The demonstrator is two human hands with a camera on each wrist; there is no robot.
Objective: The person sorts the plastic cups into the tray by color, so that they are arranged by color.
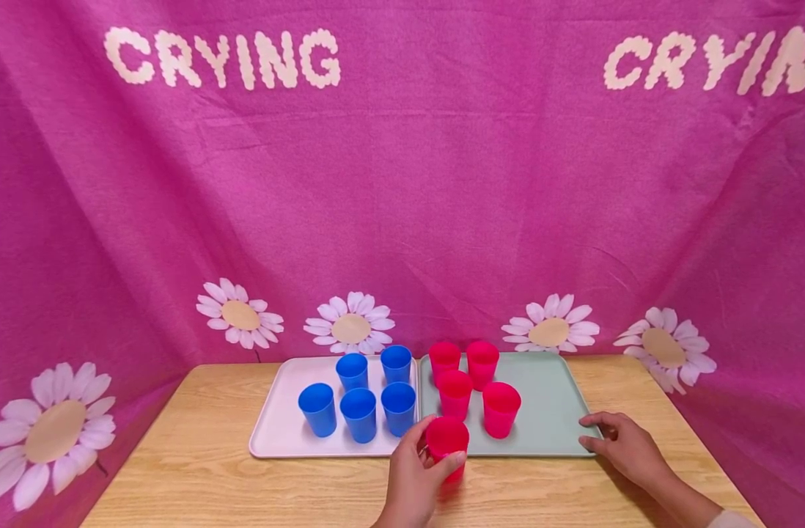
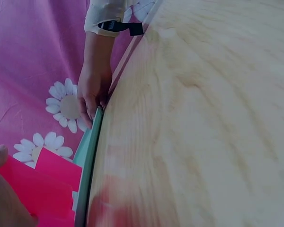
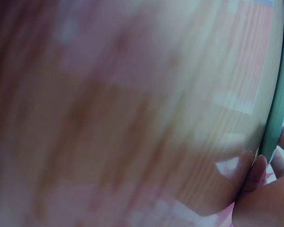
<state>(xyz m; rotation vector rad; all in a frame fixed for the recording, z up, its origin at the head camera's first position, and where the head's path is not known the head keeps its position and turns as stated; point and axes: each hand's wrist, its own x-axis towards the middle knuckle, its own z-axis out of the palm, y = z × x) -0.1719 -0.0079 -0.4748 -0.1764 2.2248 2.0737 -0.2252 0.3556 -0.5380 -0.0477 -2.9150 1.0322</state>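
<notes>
My left hand grips a red cup by its sides, thumb on the near side, just at the front edge of the green tray. The cup is upright. In the left wrist view this cup is partly covered by my fingers. At the tray's front right corner, my right hand pinches the rim. The right wrist view has fingertips on both sides of the green rim. Several more red cups stand upright on the left half of the green tray.
A pale pink tray adjoins the green one on the left and carries several upright blue cups. Both trays lie on a wooden table. Behind and beside it hangs a magenta cloth with daisies and lettering.
</notes>
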